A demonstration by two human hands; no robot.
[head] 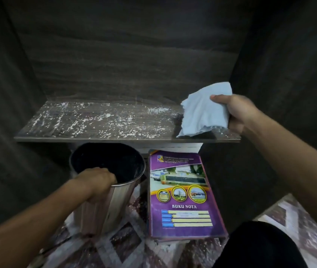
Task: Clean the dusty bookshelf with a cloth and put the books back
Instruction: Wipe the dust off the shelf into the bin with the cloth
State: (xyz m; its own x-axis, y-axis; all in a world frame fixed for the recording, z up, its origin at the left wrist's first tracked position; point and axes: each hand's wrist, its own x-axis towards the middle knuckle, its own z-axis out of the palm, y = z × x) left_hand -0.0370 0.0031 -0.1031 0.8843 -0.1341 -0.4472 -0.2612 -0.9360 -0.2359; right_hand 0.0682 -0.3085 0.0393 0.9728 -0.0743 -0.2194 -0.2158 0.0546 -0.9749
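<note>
The dark wooden shelf [95, 122] is speckled with white dust across most of its board. My right hand [235, 111] grips a light blue cloth [204, 111] at the shelf's right end, the cloth's lower corner touching the board. Below the shelf's front edge, my left hand [97, 182] holds the rim of a shiny metal bin [105, 202], fingers curled inside it. A purple book titled "BUKU NOTA" [182, 194] lies flat on the floor to the right of the bin, on top of other books.
Dark wooden side walls and a back panel enclose the shelf. A patterned floor covering [126, 246] with white specks lies under the bin and books. My dark-clothed knee [260, 246] is at the lower right.
</note>
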